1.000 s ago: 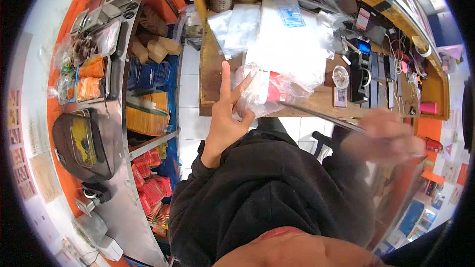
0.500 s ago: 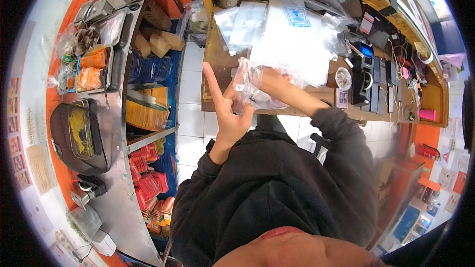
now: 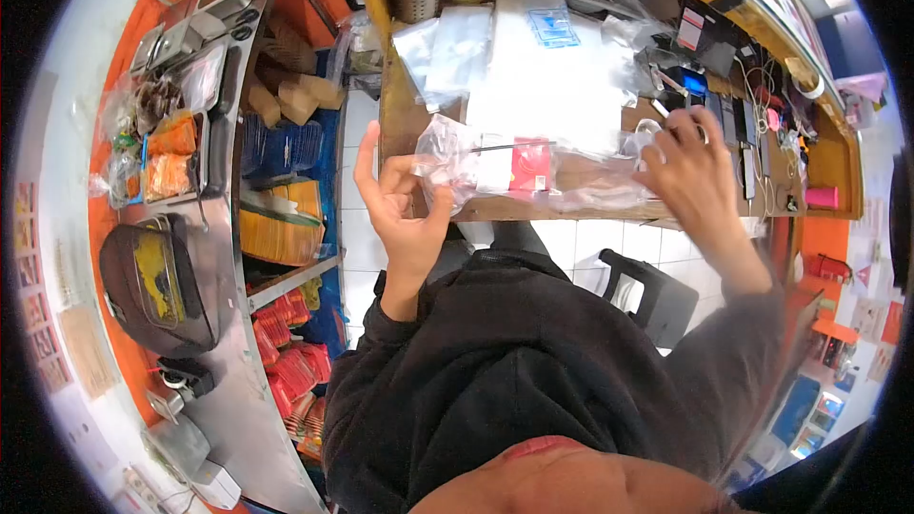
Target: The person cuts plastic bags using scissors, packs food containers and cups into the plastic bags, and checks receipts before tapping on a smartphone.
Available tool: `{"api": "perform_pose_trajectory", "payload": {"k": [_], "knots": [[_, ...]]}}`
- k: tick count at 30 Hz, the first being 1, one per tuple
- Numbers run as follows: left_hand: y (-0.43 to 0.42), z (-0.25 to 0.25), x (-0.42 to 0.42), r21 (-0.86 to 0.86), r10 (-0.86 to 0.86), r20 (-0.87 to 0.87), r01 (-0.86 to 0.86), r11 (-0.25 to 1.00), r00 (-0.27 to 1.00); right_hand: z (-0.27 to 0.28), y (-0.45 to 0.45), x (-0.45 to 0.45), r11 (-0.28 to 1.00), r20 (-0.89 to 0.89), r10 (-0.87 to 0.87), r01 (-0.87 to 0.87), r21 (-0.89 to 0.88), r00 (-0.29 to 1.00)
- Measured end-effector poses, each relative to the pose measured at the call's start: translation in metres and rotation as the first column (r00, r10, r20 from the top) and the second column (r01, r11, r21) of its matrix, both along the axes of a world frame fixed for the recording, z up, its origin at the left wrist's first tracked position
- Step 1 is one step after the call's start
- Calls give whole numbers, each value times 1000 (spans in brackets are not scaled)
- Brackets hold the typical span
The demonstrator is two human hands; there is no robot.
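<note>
My left hand (image 3: pixel 404 219) pinches the crumpled left end of a clear plastic bag (image 3: pixel 590 178) at the near edge of the wooden table. A red-and-white packet (image 3: pixel 530 165) and a thin dark stick (image 3: pixel 512 146) show at the bag; whether the stick is inside or on it I cannot tell. My right hand (image 3: pixel 698 164), slightly blurred, is at the bag's right end with bent, spread fingers. A clear round roll (image 3: pixel 649 132) sits beside its fingers; contact with it is unclear.
Stacked clear plastic sheets (image 3: pixel 524 76) cover the table's back. Devices with a blue screen (image 3: pixel 694 82) and cables (image 3: pixel 757 95) crowd its right. Left stands a metal counter (image 3: pixel 228 324) with a dark mesh case (image 3: pixel 157 276). A black chair (image 3: pixel 666 305) is below right.
My right hand has swung right from beside my left hand to the bag's right end. The bag now lies stretched out, with the red-and-white packet showing. My left index finger has bent.
</note>
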State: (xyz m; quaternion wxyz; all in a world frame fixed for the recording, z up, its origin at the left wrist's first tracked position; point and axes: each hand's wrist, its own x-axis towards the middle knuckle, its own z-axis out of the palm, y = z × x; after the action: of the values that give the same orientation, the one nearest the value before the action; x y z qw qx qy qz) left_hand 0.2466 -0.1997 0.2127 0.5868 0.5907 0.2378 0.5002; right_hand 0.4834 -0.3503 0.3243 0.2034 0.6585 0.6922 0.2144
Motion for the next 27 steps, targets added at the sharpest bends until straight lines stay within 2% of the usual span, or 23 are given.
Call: {"api": "perform_pose_trajectory", "payload": {"k": [2,3,5,6,7,9,11,13,15,16,17,18,19,20,21,22,23,24,25,27], "knots": [[4,7,3,6,-26,17,26,1000,1000,4,-6,6,996,-183,-61,71,50,981],[6,8,6,12,-35,17,35,999,999,-7,-9,6,995,-183,-68,80,56,981],[6,10,7,5,-35,-35,35,999,999,-33,-16,4,998,-390,-3,-20,-56,921],[7,9,6,7,-38,-39,39,999,998,-35,-19,6,987,-368,-40,-21,-161,929],[7,6,4,-17,-13,-7,12,1000,1000,-34,-21,12,987,-373,-42,-21,-161,927],[7,3,1,-44,9,12,-8,999,1000,-21,-24,21,998,-296,-49,60,29,954],[7,1,1,-98,45,13,-44,994,999,-3,-17,19,992,-336,-50,84,89,941],[7,0,10,-106,42,69,-34,994,997,4,-6,14,975,-493,56,60,216,868],[4,7,25,-28,6,21,-5,1000,1000,-6,17,5,976,-635,79,68,205,768],[2,13,33,22,-9,-8,9,1000,1000,-20,32,-1,965,-686,186,2,264,704],[0,18,42,72,-22,-35,24,997,999,-35,50,-10,958,-795,262,-46,284,548],[-4,23,48,107,-141,-82,150,983,987,-50,69,-21,944,-858,319,-59,323,404],[-4,25,52,141,-256,-131,274,951,958,-66,83,-28,934,-926,332,71,349,178],[11,22,44,351,-243,-342,364,863,908,-74,88,-24,922,-923,363,97,376,125],[24,17,38,354,-242,-346,365,861,907,-78,91,-21,909,-917,393,123,399,72],[35,7,32,445,-205,-324,339,829,924,-78,91,-19,909,-917,392,122,398,68],[45,-7,26,528,-170,-298,310,791,939,-75,88,-18,941,-952,302,142,306,51],[59,-32,24,497,-276,-220,350,794,936,-73,86,-16,963,-977,211,163,213,35],[64,-48,29,496,-278,-223,354,793,934,-73,86,-15,963,-977,211,166,213,32],[70,-78,38,320,-216,-506,414,853,835,-76,86,-16,972,-974,200,146,184,-103]]}}
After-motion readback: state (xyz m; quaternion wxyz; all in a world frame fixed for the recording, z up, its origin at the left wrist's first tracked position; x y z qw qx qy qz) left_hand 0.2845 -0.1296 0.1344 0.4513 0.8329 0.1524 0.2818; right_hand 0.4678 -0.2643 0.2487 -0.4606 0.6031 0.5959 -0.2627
